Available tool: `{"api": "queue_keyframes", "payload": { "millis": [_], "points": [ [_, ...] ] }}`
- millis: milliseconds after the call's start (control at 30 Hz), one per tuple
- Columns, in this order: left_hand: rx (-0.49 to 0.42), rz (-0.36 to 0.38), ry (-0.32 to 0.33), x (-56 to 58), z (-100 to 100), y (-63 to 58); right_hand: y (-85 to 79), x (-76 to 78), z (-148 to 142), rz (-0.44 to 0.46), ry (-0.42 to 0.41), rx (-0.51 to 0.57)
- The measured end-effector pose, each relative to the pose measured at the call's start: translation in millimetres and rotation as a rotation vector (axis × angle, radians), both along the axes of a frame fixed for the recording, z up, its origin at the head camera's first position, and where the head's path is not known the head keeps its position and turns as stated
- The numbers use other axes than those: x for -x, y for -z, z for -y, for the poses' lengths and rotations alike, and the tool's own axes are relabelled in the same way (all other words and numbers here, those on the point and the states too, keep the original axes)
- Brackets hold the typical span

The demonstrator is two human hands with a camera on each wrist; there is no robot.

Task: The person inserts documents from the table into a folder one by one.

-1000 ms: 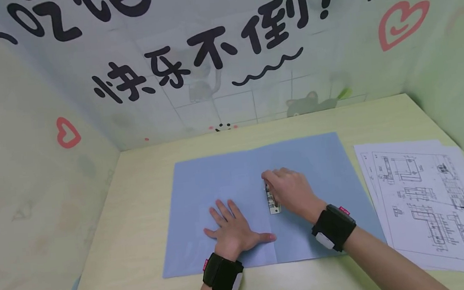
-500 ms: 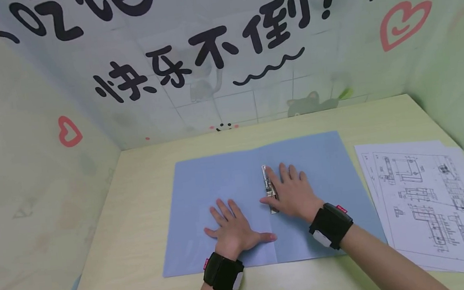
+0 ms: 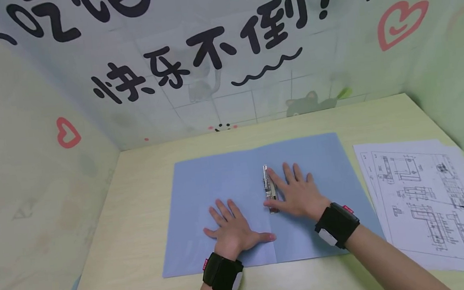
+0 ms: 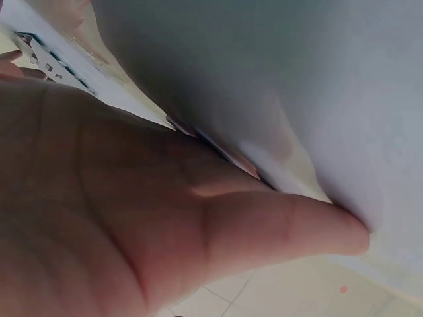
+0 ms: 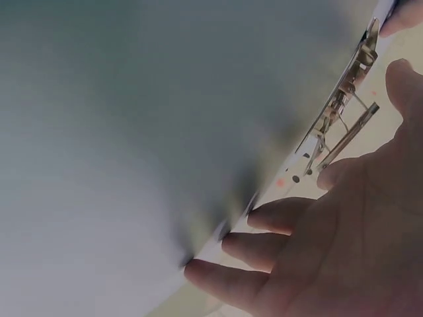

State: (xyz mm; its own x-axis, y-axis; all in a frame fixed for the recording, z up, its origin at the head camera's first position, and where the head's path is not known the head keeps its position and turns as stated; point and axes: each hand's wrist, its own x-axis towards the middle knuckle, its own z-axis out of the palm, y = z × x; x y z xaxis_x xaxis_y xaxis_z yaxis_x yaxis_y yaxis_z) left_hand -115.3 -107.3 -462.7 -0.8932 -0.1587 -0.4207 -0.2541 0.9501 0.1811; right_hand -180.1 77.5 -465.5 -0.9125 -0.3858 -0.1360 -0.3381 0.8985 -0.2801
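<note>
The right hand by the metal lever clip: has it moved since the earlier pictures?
Yes, slightly: in the head view, the right hand sits further right against the blue folder, its fingers, first bent over the metal lever clip, now spread.

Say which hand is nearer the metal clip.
Right: right hand is at the metal clip, mostly to its right; left hand is apart, lower left on the folder.

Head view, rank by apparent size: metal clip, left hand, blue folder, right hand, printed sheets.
Largest to smallest:
1. blue folder
2. printed sheets
3. left hand and right hand, too alike to rank
4. metal clip, partly covered
</note>
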Motion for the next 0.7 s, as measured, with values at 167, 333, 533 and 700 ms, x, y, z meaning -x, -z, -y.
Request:
{"api": "queue_keyframes", "payload": {
  "millis": [167,333,533,700],
  "points": [
    [0.024,0.019,0.0,0.5,0.6,1.7,-0.5,0.9,-14.6,0.01,-0.005,0.022],
    [0.022,0.013,-0.002,1.4,1.4,1.8,-2.6,3.6,-30.3,-0.049,0.004,0.047],
    [0.017,0.009,0.002,1.8,0.7,2.0,-10.7,8.0,-53.4,-0.122,0.043,0.094],
    [0.02,0.011,0.005,0.9,0.0,1.3,-16.4,8.9,-83.5,-0.182,0.042,0.131]
  ]
}}
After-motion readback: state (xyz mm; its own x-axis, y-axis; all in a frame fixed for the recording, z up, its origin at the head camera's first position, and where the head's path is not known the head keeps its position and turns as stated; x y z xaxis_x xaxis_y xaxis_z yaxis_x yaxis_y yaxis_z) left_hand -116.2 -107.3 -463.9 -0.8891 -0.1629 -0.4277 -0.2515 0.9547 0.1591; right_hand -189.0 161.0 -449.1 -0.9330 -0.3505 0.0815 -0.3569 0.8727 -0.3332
